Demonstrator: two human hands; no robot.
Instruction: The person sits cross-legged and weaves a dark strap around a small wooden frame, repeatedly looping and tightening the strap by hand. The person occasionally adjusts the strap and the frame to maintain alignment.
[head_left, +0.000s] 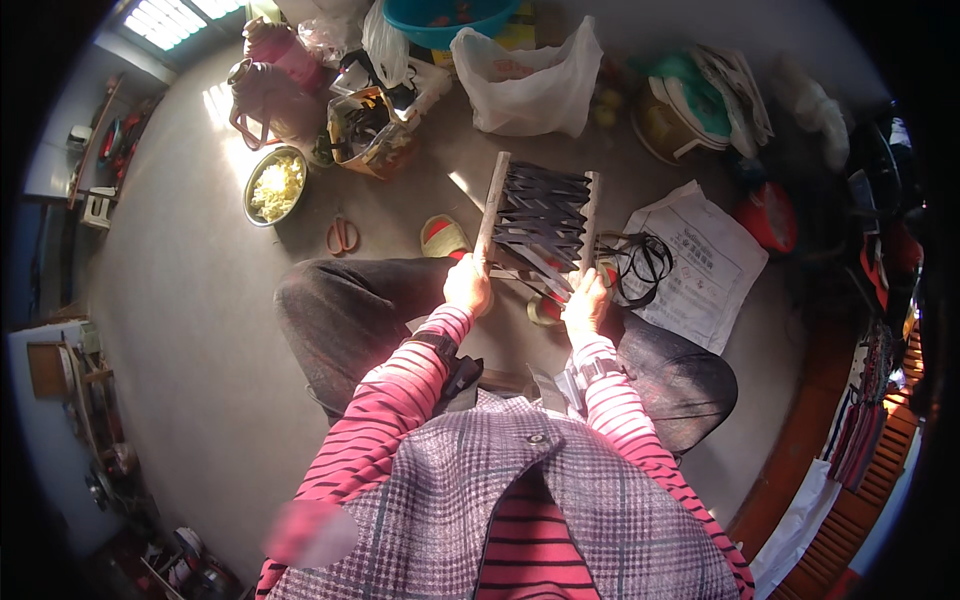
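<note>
A wooden frame (494, 196) with two upright side bars stands out in front of my knees. Dark flat strips (544, 217) are laced crosswise between its bars. My left hand (469, 285) is closed around the lower part of the left bar. At the lower end of the right bar, my right hand (586, 300) grips the frame, close to loose strip ends. A loose coil of black strip (652, 270) trails to the right of the frame, partly over a printed white sack (694, 259). Slippers (445, 236) on my feet show beneath and beside the frame.
Orange-handled scissors (343, 235) lie on the floor at left, near a bowl of chopped yellowish food (277, 187). Farther off are thermos flasks (270, 97), an open box (371, 135), a white plastic bag (529, 86), a blue basin (450, 26) and a lidded bucket (675, 120).
</note>
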